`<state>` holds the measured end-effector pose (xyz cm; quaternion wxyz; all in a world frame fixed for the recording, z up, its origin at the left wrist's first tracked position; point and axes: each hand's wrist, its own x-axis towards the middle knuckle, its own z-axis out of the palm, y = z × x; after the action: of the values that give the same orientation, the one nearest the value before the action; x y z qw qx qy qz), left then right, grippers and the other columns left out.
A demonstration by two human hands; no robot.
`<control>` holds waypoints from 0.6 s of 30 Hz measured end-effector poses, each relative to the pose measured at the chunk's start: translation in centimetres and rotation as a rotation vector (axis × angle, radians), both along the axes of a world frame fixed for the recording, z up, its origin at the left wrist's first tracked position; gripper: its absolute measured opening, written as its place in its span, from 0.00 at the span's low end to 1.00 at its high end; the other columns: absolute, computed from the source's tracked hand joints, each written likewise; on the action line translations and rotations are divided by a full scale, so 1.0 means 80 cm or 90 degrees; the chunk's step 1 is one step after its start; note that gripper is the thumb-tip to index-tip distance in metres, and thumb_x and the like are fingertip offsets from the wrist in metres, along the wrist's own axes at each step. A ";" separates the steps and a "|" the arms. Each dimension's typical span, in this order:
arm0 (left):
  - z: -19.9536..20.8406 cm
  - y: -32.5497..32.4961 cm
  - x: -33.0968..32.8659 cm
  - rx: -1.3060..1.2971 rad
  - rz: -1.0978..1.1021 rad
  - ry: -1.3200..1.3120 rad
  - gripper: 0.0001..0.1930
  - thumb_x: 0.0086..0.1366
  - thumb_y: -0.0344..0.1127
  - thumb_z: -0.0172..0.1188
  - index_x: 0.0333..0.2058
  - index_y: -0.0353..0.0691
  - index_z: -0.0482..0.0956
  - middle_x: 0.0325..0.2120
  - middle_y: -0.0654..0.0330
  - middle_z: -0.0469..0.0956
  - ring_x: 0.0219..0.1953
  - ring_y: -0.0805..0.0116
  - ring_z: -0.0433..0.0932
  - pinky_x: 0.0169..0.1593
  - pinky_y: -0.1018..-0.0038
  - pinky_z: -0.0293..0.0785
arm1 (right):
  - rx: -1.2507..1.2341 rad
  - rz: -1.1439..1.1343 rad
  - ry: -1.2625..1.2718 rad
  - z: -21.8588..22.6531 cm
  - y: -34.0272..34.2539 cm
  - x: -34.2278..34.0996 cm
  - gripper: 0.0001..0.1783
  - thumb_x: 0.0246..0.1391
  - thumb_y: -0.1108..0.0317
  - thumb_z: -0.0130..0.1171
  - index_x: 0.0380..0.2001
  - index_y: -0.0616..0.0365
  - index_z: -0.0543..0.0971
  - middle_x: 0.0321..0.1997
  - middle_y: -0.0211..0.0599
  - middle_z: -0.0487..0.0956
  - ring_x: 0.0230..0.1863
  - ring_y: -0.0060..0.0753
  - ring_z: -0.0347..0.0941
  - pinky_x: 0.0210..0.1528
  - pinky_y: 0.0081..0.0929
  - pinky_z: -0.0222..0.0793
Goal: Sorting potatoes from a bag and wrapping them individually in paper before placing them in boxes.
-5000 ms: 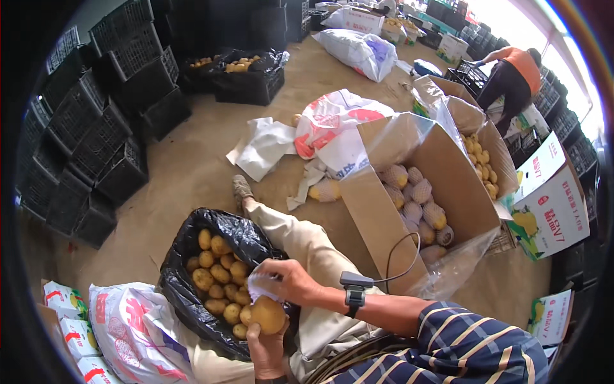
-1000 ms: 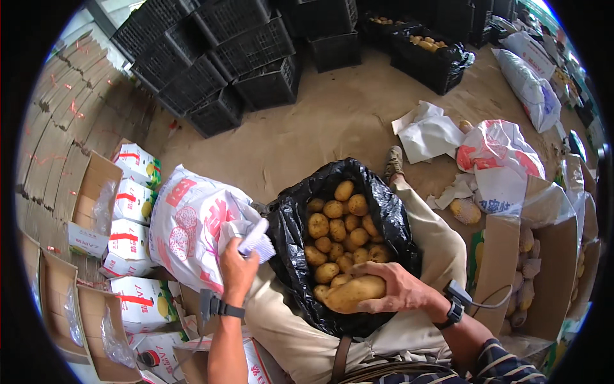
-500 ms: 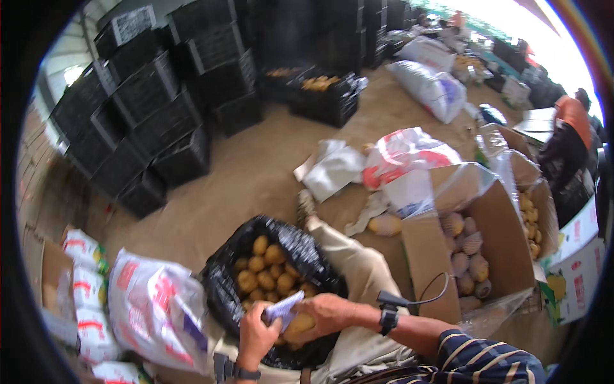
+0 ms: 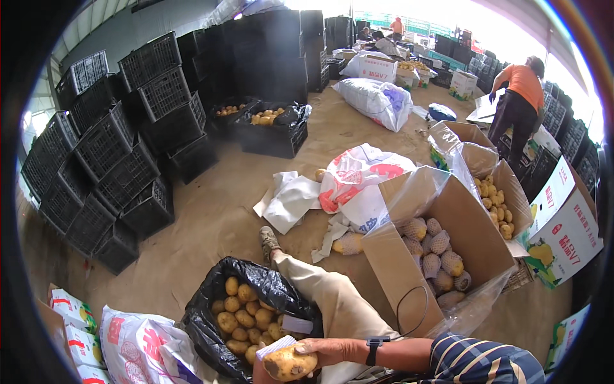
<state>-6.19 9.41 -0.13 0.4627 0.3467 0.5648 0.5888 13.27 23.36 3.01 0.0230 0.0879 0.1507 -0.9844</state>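
Observation:
A potato (image 4: 291,363) with a dark blemish on its side is gripped by my right hand (image 4: 327,350), close to the lower edge. Beside it, my left hand (image 4: 259,372) is mostly cut off by the picture's edge; its fingers are closed on a white foam net sleeve (image 4: 276,346), which lies against the potato. Just beyond my hands, bare potatoes (image 4: 246,307) fill a container lined with a black plastic bag (image 4: 195,312). A pale folded sleeve (image 4: 297,324) rests on those potatoes at the right.
An open cardboard box (image 4: 398,280) of net-sleeved potatoes stands at my right, another box (image 4: 519,192) behind it. White sacks (image 4: 144,349) and cartons (image 4: 82,312) are at left. Stacked black crates (image 4: 121,150) rise far left. A person in orange (image 4: 523,89) bends over far right.
The view has lifted, so my hands sit lower in the picture and more of the far room shows. The potato stays in my right hand, the sleeve in my left.

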 end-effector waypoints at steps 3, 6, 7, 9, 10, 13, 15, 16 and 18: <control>-0.015 -0.005 0.021 0.093 -0.049 0.116 0.25 0.76 0.42 0.61 0.66 0.38 0.69 0.58 0.54 0.78 0.58 0.61 0.78 0.60 0.63 0.78 | -0.021 -0.070 0.046 0.000 -0.014 -0.004 0.42 0.64 0.46 0.67 0.72 0.57 0.66 0.60 0.32 0.80 0.57 0.27 0.79 0.49 0.27 0.81; -0.012 0.008 0.033 0.074 0.023 -0.005 0.21 0.76 0.41 0.60 0.62 0.38 0.72 0.56 0.55 0.79 0.55 0.61 0.80 0.56 0.64 0.80 | -0.032 -0.081 0.085 0.001 -0.020 -0.002 0.42 0.64 0.48 0.67 0.73 0.56 0.64 0.65 0.32 0.78 0.61 0.27 0.76 0.56 0.30 0.79; -0.005 0.012 0.037 0.022 0.114 -0.162 0.19 0.76 0.41 0.60 0.59 0.38 0.74 0.55 0.56 0.80 0.53 0.62 0.80 0.54 0.64 0.81 | -0.025 -0.095 0.088 0.003 -0.021 0.001 0.42 0.65 0.49 0.67 0.74 0.57 0.64 0.66 0.32 0.77 0.63 0.28 0.75 0.59 0.32 0.77; 0.013 0.034 0.032 0.076 0.058 -0.254 0.16 0.76 0.40 0.59 0.56 0.38 0.76 0.53 0.57 0.80 0.52 0.62 0.80 0.53 0.65 0.81 | -0.005 -0.122 0.042 0.009 -0.020 0.006 0.41 0.65 0.50 0.66 0.74 0.57 0.64 0.67 0.33 0.76 0.65 0.29 0.74 0.63 0.33 0.75; 0.024 0.044 0.029 0.130 0.002 -0.345 0.14 0.76 0.39 0.59 0.53 0.38 0.78 0.52 0.58 0.81 0.51 0.63 0.81 0.52 0.66 0.81 | 0.014 -0.148 -0.003 0.012 -0.020 0.008 0.40 0.66 0.51 0.65 0.73 0.57 0.64 0.68 0.33 0.75 0.67 0.29 0.73 0.66 0.35 0.73; 0.059 0.051 0.032 0.028 0.249 -0.326 0.10 0.76 0.37 0.59 0.48 0.38 0.79 0.48 0.60 0.81 0.50 0.62 0.81 0.52 0.69 0.80 | 0.072 -0.212 -0.061 0.019 -0.015 0.019 0.35 0.68 0.50 0.63 0.71 0.56 0.68 0.64 0.32 0.78 0.64 0.28 0.76 0.66 0.35 0.74; 0.076 0.058 0.028 -0.103 0.282 -0.153 0.20 0.72 0.44 0.65 0.55 0.38 0.77 0.49 0.59 0.80 0.54 0.61 0.79 0.53 0.65 0.82 | 0.103 -0.262 -0.133 0.019 -0.011 0.025 0.33 0.68 0.54 0.64 0.70 0.56 0.69 0.64 0.33 0.78 0.62 0.30 0.77 0.64 0.34 0.76; 0.079 0.063 0.036 -0.079 0.281 0.034 0.15 0.71 0.40 0.66 0.47 0.35 0.78 0.45 0.56 0.81 0.45 0.62 0.80 0.49 0.67 0.80 | 0.139 -0.285 -0.159 0.017 -0.011 0.024 0.34 0.67 0.53 0.66 0.69 0.57 0.70 0.63 0.33 0.78 0.61 0.30 0.77 0.62 0.34 0.77; 0.083 0.069 0.053 -0.016 0.284 0.378 0.08 0.66 0.31 0.68 0.33 0.34 0.79 0.34 0.58 0.80 0.35 0.63 0.78 0.43 0.67 0.75 | 0.184 -0.345 -0.263 0.013 -0.014 0.017 0.37 0.63 0.50 0.71 0.66 0.59 0.72 0.60 0.34 0.80 0.57 0.28 0.79 0.56 0.32 0.80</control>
<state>-1.94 14.95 6.51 0.1434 0.3651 0.7434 0.5417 14.63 22.24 4.07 -0.2210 0.3234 0.2520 -0.8849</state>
